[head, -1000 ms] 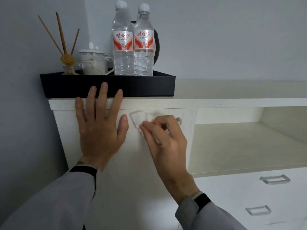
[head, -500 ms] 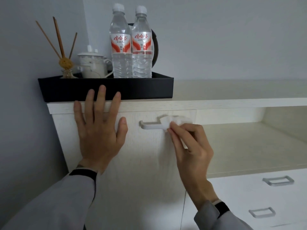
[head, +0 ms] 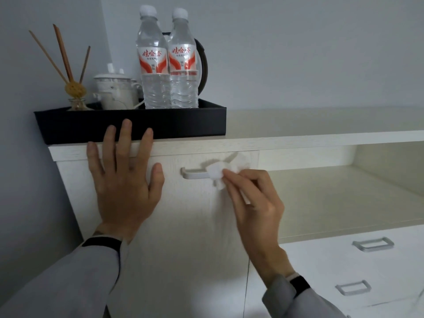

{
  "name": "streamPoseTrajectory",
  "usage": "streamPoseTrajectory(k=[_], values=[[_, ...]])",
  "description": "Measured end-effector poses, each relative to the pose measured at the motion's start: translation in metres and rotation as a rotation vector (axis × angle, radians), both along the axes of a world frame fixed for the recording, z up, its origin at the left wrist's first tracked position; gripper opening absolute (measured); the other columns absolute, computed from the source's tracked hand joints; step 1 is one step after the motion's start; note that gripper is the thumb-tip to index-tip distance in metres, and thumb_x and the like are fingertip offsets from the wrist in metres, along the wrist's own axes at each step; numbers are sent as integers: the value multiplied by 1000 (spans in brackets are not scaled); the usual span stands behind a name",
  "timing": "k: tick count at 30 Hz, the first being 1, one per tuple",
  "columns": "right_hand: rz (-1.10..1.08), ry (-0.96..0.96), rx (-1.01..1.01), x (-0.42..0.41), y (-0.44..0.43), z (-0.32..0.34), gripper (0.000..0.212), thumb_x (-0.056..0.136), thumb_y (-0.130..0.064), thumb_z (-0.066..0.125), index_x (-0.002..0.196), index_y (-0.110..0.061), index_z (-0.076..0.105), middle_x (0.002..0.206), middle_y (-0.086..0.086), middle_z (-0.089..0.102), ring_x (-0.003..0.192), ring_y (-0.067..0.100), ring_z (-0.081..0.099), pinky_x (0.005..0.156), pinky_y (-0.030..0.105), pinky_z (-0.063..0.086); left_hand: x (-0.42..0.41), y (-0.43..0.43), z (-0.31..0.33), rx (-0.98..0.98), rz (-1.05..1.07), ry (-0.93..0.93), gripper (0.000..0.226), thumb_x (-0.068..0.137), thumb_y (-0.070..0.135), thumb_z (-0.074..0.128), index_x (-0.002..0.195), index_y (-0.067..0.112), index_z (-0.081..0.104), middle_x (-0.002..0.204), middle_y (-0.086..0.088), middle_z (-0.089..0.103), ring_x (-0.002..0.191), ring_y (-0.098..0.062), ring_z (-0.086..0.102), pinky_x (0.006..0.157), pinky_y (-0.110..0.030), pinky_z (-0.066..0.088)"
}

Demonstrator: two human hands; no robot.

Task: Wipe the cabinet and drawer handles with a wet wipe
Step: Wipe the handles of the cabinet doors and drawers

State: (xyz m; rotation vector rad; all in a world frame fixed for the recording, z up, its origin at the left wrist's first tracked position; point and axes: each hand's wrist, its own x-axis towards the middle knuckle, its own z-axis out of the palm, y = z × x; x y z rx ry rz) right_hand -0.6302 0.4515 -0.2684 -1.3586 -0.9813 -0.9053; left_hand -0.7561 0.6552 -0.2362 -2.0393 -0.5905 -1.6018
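Observation:
A white wet wipe [head: 218, 172] is pinched in my right hand [head: 254, 203] and pressed around the silver bar handle [head: 195, 174] of the pale cabinet door [head: 183, 226]. The wipe covers the handle's right half; the left half shows bare. My left hand [head: 125, 177] lies flat against the door's upper left, fingers spread, tips reaching the black tray. Two silver drawer handles, an upper one [head: 372, 244] and a lower one [head: 353, 288], sit on the white drawers at the lower right.
A black tray [head: 183, 122] on the cabinet top holds two water bottles [head: 168, 63], a white lidded cup [head: 113, 92], a reed diffuser [head: 74, 88] and a dark kettle behind. An open shelf [head: 332, 198] lies to the right. A grey wall stands at the left.
My right hand slid the wipe rightward along the handle, from its left end a second ago to its right part, then slightly back left. The left hand stayed flat on the door.

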Motion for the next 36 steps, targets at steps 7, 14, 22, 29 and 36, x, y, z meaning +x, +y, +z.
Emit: streamPoseTrajectory(k=[7, 14, 22, 29, 36], values=[[-58, -77, 23, -9, 11, 0, 22, 89, -2, 81, 110, 1, 79, 99, 10, 70, 88, 16, 66, 76, 23, 59, 1, 2, -1, 7, 0, 6, 61, 103, 35, 44, 160, 17, 31, 164, -20, 30, 153, -42, 26, 126, -63, 12], [4, -108, -94, -41, 40, 8, 22, 100, -16, 70, 116, -2, 78, 97, 6, 70, 86, 13, 63, 75, 24, 57, 1, 1, -1, 7, 5, -4, 59, 104, 37, 39, 160, 17, 34, 165, -20, 29, 153, -42, 25, 127, -61, 8], [-119, -62, 19, -5, 2, 0, 20, 92, -3, 78, 112, -1, 79, 97, 8, 69, 87, 11, 63, 80, 12, 51, 0, 2, 0, 2, -9, 0, 60, 103, 36, 44, 159, 15, 35, 164, -20, 30, 153, -42, 25, 127, -61, 9], [113, -12, -136, -48, 44, 4, 29, 108, -28, 57, 114, -8, 77, 102, -14, 64, 99, -7, 60, 88, 0, 43, 0, 2, -1, 4, 2, 12, 59, 104, 36, 41, 159, 15, 37, 165, -20, 30, 153, -41, 26, 126, -62, 12], [-43, -43, -16, -17, 16, 0, 19, 94, -2, 76, 113, -1, 79, 101, 8, 70, 91, 15, 66, 82, 22, 57, 0, 1, 0, 8, -3, -4, 57, 104, 34, 40, 158, 15, 37, 164, -20, 31, 152, -42, 27, 125, -64, 16]])
